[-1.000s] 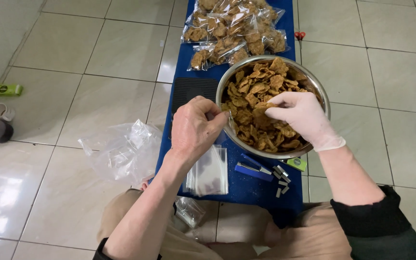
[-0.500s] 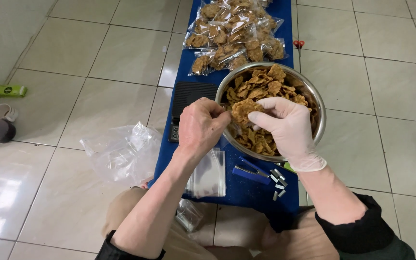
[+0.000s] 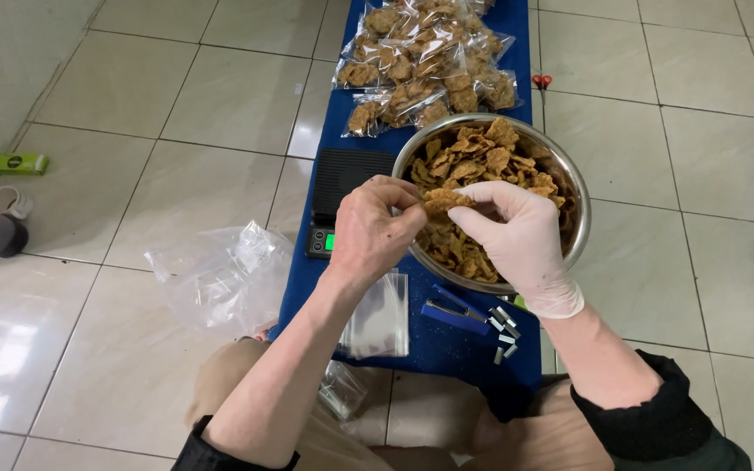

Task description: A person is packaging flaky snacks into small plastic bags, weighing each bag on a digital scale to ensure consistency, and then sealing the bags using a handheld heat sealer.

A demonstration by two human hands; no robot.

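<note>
From my seat at the feed I look straight down on both hands meeting over the near rim of a round metal bowl (image 3: 573, 187) heaped with brown fried crackers (image 3: 482, 157). The right hand (image 3: 517, 240), in a thin white glove, has its thumb and fingers pressed together around a small bunch of crackers (image 3: 443, 201), held just above the pile. The bare left hand (image 3: 373, 231) is curled beside it, fingertips drawn together and touching that same bunch from the left side (I think it also pinches the mouth of a clear bag there, but the plastic is too faint for me to tell). The bowl stands on a long blue mat (image 3: 434, 344) laid across the tiled floor (image 3: 176, 113). Just left of the bowl, partly behind the left hand, is a small black scale (image 3: 342, 179) with a lit green display. Beyond the bowl lies a heap of filled clear packets (image 3: 429, 65) of the same crackers. Nearer to me on the mat I see a stack of flat empty clear bags (image 3: 381, 318), a blue stapler (image 3: 451, 310) and loose strips of staples (image 3: 503, 331). A crumpled clear plastic bag (image 3: 224, 275) lies on the tiles to the left of the mat.
</note>
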